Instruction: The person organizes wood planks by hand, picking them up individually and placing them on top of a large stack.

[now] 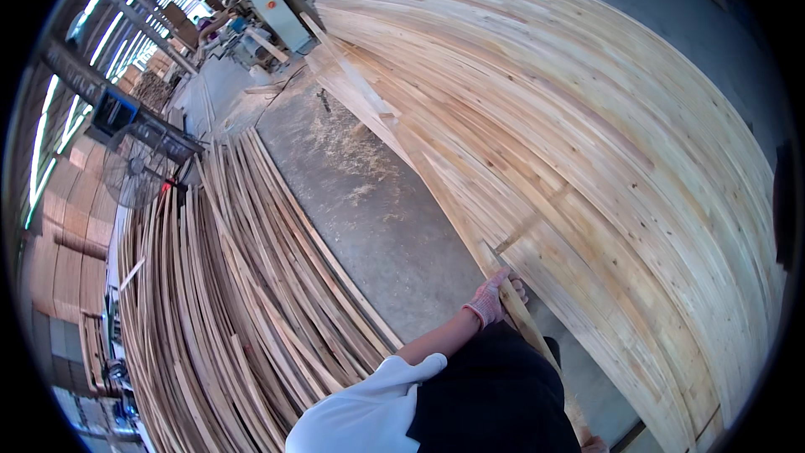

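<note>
My left hand (495, 295), in a pinkish knit work glove, is closed around a long, narrow wooden strip (524, 319). The strip slants from the lower edge, past my dark clothing, up along the near edge of a broad stack of pale wooden boards (620, 201). At the bottom edge only a small part of my right hand (594, 445) shows, at the strip's near end; it appears to grip it, with most of its fingers cut off from view. Another loose strip (348, 67) lies across the stack's far left corner.
To the left, many long wooden strips (243, 285) lie in a pile on the floor. A standing fan (134, 168) is behind them. Wood shavings (348, 147) litter the concrete between pile and boards. Farther off stand a pale control cabinet (277, 13) and stacked wood panels (71, 218).
</note>
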Demonstrator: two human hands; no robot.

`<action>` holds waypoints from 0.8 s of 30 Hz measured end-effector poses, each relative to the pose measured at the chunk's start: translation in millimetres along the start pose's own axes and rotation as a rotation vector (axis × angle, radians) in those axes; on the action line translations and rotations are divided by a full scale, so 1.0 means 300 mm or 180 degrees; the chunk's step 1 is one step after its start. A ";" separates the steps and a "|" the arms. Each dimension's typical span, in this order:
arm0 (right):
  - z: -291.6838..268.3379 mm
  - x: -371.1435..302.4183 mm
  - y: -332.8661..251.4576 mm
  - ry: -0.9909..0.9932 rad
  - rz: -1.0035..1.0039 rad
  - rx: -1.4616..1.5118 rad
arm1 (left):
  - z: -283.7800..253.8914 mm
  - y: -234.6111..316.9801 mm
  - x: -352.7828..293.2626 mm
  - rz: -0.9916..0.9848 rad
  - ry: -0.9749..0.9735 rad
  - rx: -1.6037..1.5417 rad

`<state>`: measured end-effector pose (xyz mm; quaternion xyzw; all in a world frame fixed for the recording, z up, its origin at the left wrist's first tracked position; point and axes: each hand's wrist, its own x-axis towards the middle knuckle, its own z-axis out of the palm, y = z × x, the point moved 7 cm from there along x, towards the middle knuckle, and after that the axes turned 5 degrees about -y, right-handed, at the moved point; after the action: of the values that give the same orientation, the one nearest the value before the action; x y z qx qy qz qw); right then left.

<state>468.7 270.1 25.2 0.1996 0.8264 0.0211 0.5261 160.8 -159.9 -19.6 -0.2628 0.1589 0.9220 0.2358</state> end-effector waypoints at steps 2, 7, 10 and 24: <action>-0.008 0.031 0.012 0.0035 -0.0026 -0.0019 | -0.007 -0.007 0.004 0.0048 -0.0053 -0.0004; 0.018 0.109 0.101 0.0041 -0.0077 -0.0031 | 0.016 -0.078 -0.051 0.0161 -0.0025 -0.0135; 0.041 0.156 0.190 0.0016 -0.0049 -0.0075 | -0.013 -0.155 -0.085 0.0225 0.0256 -0.0179; 0.002 0.320 0.259 0.0180 -0.0387 -0.0087 | -0.169 -0.343 -0.136 0.0523 0.1102 -0.0389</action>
<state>458.0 375.2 -38.7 0.1412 0.8512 0.0061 0.5055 265.4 -109.2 -55.4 -0.4174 0.1616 0.8871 0.1126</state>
